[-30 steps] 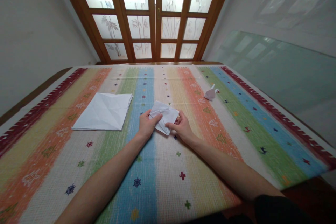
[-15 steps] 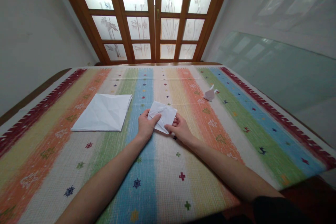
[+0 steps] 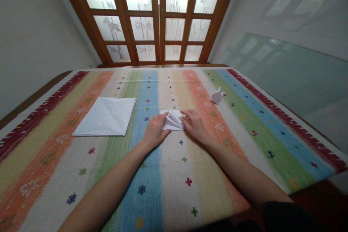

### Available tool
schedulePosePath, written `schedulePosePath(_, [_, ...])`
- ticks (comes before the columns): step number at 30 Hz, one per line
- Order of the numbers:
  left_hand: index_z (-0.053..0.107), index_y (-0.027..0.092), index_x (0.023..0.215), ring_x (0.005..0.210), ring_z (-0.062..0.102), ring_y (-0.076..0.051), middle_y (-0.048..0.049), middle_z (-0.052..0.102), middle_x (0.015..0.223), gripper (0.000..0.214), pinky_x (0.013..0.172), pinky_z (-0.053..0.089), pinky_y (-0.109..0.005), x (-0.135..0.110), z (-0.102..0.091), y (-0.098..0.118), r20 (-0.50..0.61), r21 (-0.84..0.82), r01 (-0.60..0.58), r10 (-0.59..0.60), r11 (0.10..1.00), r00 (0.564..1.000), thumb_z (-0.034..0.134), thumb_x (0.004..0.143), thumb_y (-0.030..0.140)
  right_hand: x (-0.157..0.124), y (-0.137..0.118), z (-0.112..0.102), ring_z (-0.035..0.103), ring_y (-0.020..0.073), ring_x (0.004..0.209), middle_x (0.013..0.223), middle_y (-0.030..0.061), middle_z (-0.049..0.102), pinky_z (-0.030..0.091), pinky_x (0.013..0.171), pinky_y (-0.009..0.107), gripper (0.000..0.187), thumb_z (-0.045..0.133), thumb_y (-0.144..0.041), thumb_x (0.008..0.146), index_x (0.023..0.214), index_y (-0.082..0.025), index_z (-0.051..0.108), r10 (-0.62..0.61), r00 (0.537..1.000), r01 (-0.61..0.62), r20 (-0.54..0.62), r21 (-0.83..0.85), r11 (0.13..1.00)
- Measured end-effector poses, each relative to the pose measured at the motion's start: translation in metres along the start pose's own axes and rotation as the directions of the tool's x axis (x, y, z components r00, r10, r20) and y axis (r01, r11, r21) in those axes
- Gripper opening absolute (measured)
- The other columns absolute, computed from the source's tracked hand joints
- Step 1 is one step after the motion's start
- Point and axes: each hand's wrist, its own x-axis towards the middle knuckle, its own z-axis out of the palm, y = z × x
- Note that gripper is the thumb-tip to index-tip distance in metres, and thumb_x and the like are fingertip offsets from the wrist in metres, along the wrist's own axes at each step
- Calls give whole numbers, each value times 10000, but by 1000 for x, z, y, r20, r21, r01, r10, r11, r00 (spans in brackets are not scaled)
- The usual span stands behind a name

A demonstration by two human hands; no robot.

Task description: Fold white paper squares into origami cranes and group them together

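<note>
A small piece of folded white paper (image 3: 174, 120) lies on the tablecloth between my hands, with a narrow layered flap showing across its top. My left hand (image 3: 157, 129) holds its left side, fingertips on the upper left corner and thumb by the lower left edge. On the opposite side, the fingers of my right hand (image 3: 194, 125) are bent over the paper's right edge, the index fingertip at the upper right corner. The right thumb is mostly hidden.
A stack of larger white paper sheets (image 3: 106, 117) rests at the left. Toward the back right stands a small folded paper figure (image 3: 216, 96), like a bird. Beneath them is a striped tablecloth (image 3: 174, 195); wooden glazed doors (image 3: 160, 29) stand beyond the table.
The folded paper has gone from tilted in both hands to flat on the tablecloth, turned so its edges run level. My hands have shifted to its left and right edges.
</note>
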Motion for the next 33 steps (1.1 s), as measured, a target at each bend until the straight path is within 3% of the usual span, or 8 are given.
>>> schedulePosePath(3, [543,185,1238,1086,560,-269,-95,638,1138,517,945,444,-433,0,-3,2,8,10,-7,7,1000,1000,709,757,275,-2,1,-1,608,214,937,969,94,675,497,844,385,277,499,-110,849,1029,-188,695,-126,983,124,132,17,992])
schedulePosePath(7, [668,175,839,907,598,-238,-66,676,897,164,846,469,-389,0,-6,4,64,8,-14,13,1000,998,698,786,328,-3,2,-1,611,204,907,939,94,680,494,835,372,237,502,-117,876,962,-179,713,-187,958,193,216,-5,981])
schedulePosePath(11, [626,177,642,801,595,-203,-52,672,802,248,781,470,-356,0,-6,5,78,9,-13,12,1000,997,655,834,333,-4,-1,0,608,210,930,979,97,667,492,851,373,157,574,-212,881,957,-181,707,-175,960,184,217,-23,983])
schedulePosePath(15, [624,177,638,830,594,-215,-58,666,829,234,787,471,-363,0,-4,5,98,99,-38,28,994,995,684,815,317,-4,-1,1,606,219,941,1036,101,641,497,836,362,241,611,-220,854,1087,-184,660,-97,983,114,155,-111,987])
schedulePosePath(18, [668,187,796,878,597,-232,-59,665,872,117,803,475,-378,0,-3,6,110,140,-38,23,989,994,692,807,301,-3,4,2,601,213,888,969,95,644,495,794,345,221,514,-184,902,1049,-191,677,-21,994,42,104,-212,976])
schedulePosePath(23, [654,197,1078,1027,579,-281,-96,655,1112,315,892,458,-451,-2,-1,6,115,161,-77,59,984,992,700,800,339,-1,13,3,567,250,943,1018,110,629,479,825,388,241,527,-192,882,1063,-208,686,-16,999,32,50,-346,938])
schedulePosePath(27, [682,203,1025,1044,581,-287,-86,671,1139,246,902,455,-466,-1,-1,4,115,126,-68,53,990,992,679,815,331,-1,15,3,549,272,1007,1119,135,600,470,876,429,316,546,-193,855,1155,-180,645,-23,1000,27,16,-317,948])
schedulePosePath(33, [717,190,854,914,637,-223,-63,723,959,165,869,476,-405,1,-2,0,28,18,-48,47,999,998,600,878,305,0,14,2,550,271,1024,1087,122,623,456,896,441,293,525,-176,866,1124,-200,661,-57,997,69,50,-280,957])
